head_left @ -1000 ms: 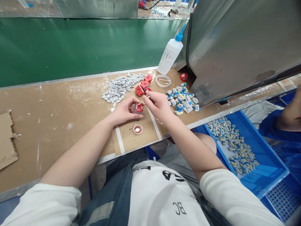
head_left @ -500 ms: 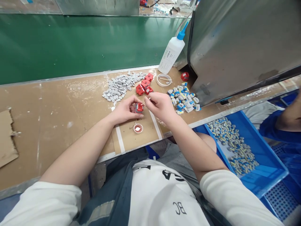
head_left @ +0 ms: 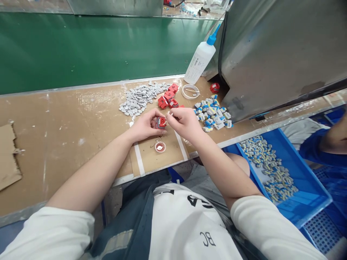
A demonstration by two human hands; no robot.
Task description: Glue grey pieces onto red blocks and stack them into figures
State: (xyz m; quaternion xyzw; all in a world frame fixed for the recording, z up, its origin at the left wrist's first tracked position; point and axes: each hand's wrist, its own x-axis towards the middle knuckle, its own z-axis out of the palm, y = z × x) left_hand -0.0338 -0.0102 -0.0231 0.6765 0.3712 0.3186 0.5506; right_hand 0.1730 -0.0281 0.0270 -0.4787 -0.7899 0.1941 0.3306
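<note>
The small red part (head_left: pixel 161 123) sits between the two hands, a little above the table (head_left: pixel 67 122), over the brown cardboard sheet (head_left: pixel 154 159) with white tape strips on its sides. The left hand (head_left: pixel 146 126) has its grip closed around the red part, thumb on the near side and fingers on the far side. The right hand (head_left: pixel 184 122) is just beside it, and its grip is pinched on a thin pale stick (head_left: pixel 167 116); the tip of the stick reaches to the red part, but whether it touches I cannot tell.

Below the hands, on the cardboard sheet, a small red cap (head_left: pixel 160 147) with something white inside lies near the left wrist. Behind the hands a few more red parts (head_left: pixel 168 98) lie together. To their left is a heap of grey pieces (head_left: pixel 141 99), and to the right of the right hand is a heap of blue and white pieces (head_left: pixel 213 112). Further back a white ring (head_left: pixel 190 91) lies flat, and one single red piece (head_left: pixel 214 87) is near the metal housing (head_left: pixel 276 50). A white squeeze bottle (head_left: pixel 200 61) with a blue nozzle leans against this housing. Behind the table runs a green belt (head_left: pixel 94 47).

At the right, lower than the table, a blue tray (head_left: pixel 306 180) holds many small pieces. Another person's arm in a blue sleeve (head_left: pixel 325 148) shows at the right edge.
</note>
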